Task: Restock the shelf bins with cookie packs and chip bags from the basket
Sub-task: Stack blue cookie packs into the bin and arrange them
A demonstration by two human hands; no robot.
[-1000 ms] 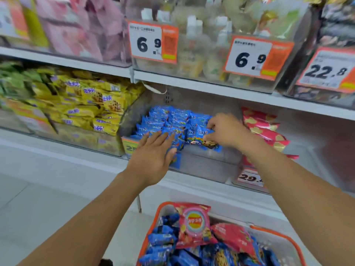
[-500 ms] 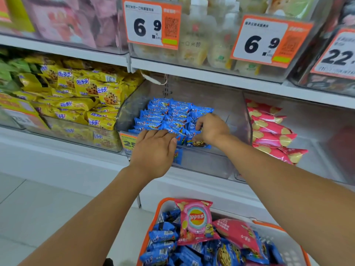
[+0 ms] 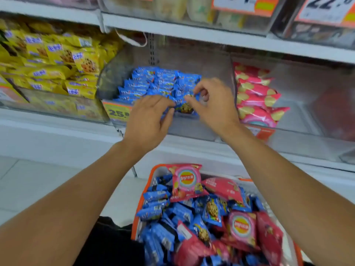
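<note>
nearest the camera, an orange-rimmed basket [image 3: 143, 196] sits low in the view, heaped with blue cookie packs [image 3: 156, 203] and pink chip bags [image 3: 185, 182]; one chip bag stands upright at the basket's far edge. both bare forearms reach over it toward the shelf. the left hand [image 3: 148, 117] lies at the front lip of the middle clear bin [image 3: 192, 129], palm down, fingers bent slightly, their tips resting on the front blue packs; whether it grips one i cannot tell. just beside it, the right hand [image 3: 213, 103] hovers with fingers loosely curled, thumb and forefinger apart around a cookie pack with a chocolate-chip picture [image 3: 185, 107] at the bin's front; it seems not to pinch it. behind the hands, more blue cookie packs [image 3: 153, 81] fill the bin in rows. a yellow price tag [image 3: 117, 112] is fixed on its front left. the bin to the left holds yellow cookie packs [image 3: 57, 62]; the bin to the right holds a row of pink chip bags [image 3: 255, 96]. above, an upper shelf [image 3: 211, 35] carries orange-edged price labels [image 3: 324, 10].
</note>
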